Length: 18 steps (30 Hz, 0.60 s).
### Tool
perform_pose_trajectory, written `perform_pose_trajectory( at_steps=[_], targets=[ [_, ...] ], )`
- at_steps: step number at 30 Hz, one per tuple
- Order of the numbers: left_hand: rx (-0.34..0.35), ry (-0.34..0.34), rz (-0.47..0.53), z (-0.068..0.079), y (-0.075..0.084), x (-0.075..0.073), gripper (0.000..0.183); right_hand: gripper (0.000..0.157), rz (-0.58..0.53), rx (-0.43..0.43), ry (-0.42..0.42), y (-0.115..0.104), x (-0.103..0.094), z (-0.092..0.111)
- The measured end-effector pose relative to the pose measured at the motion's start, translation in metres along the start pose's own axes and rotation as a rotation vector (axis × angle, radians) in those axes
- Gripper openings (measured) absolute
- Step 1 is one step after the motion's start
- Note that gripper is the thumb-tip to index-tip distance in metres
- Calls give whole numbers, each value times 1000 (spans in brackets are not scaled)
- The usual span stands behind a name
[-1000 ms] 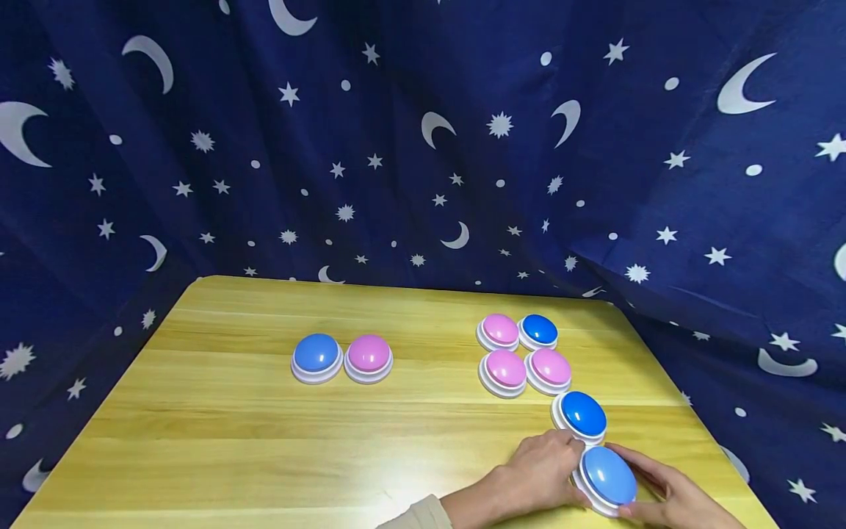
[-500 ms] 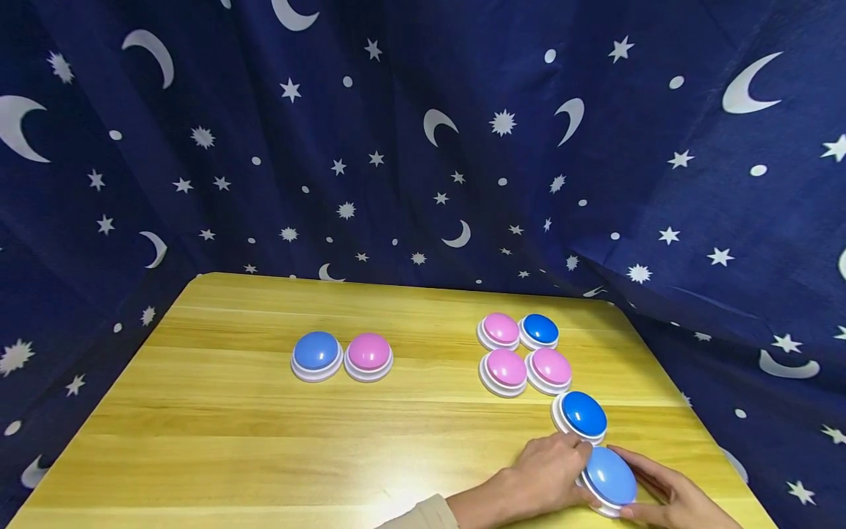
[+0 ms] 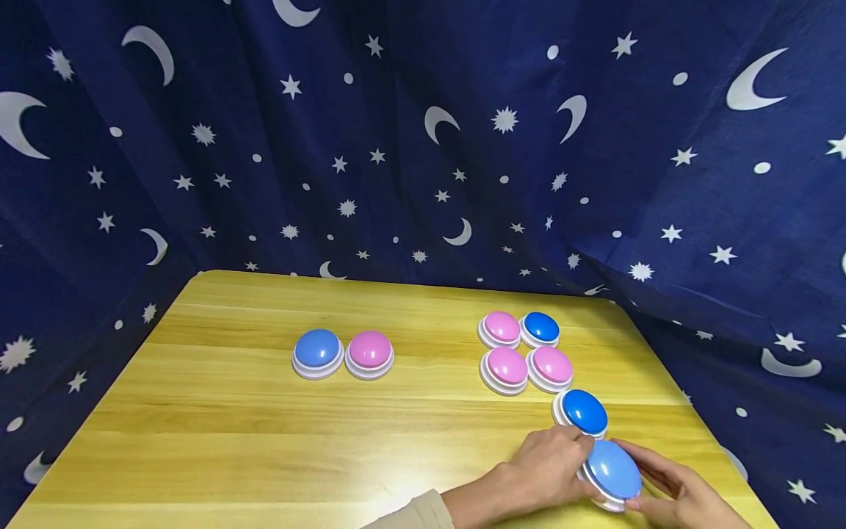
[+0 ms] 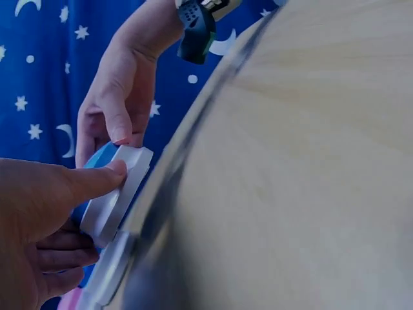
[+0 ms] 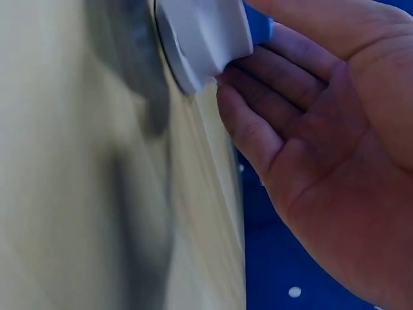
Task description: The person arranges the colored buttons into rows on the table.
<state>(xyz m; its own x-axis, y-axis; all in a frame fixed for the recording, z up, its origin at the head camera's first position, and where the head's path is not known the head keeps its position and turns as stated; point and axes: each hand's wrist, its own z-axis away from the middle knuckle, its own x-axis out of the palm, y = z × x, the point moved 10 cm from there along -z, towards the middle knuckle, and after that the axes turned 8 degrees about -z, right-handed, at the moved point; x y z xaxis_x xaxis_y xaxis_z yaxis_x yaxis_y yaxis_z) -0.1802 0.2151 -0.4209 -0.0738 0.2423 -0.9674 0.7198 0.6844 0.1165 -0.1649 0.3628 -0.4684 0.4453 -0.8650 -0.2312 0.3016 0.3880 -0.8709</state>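
Observation:
A light blue push button (image 3: 613, 470) with a white round base is held between both hands at the table's lower right. My left hand (image 3: 551, 464) grips its left side; in the left wrist view the thumb (image 4: 97, 183) lies on the white base (image 4: 111, 200). On the other side my right hand (image 3: 681, 488) grips the rim with thumb and fingers. The right wrist view shows the fingers (image 5: 251, 132) curled by the grey-white base (image 5: 206, 39). A darker blue button (image 3: 584, 411) sits just behind, close to the left hand's knuckles.
Farther back, three pink buttons (image 3: 507, 366) and a dark blue one (image 3: 540, 328) form a tight cluster. A blue button (image 3: 316, 348) and a pink button (image 3: 369, 350) stand side by side left of centre. A starry dark blue curtain (image 3: 396, 147) surrounds the wooden table (image 3: 264, 448).
The light blue button, held in both hands, has shifted slightly up and right in the head view and looks a little more tilted. The other buttons keep their places.

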Motion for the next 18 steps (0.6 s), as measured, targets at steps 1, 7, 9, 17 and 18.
perform_pose_trajectory(
  at_steps=[1,7,9,17,18],
  targets=[
    [2,3,0,0,-2,-3,66,78,19,-52,3,-7,1,0],
    [6,41,14,4,-21,-26,67,71,171,-288,157,-47,5,-3],
    [-4,49,34,5,-30,-32,69,71,188,-321,207,-58,8,-5],
    [-44,101,72,14,-73,-53,65,65,155,-546,176,-101,33,-27],
    [-46,96,82,15,-78,-54,64,65,149,-565,161,-106,37,-30]
  ],
)
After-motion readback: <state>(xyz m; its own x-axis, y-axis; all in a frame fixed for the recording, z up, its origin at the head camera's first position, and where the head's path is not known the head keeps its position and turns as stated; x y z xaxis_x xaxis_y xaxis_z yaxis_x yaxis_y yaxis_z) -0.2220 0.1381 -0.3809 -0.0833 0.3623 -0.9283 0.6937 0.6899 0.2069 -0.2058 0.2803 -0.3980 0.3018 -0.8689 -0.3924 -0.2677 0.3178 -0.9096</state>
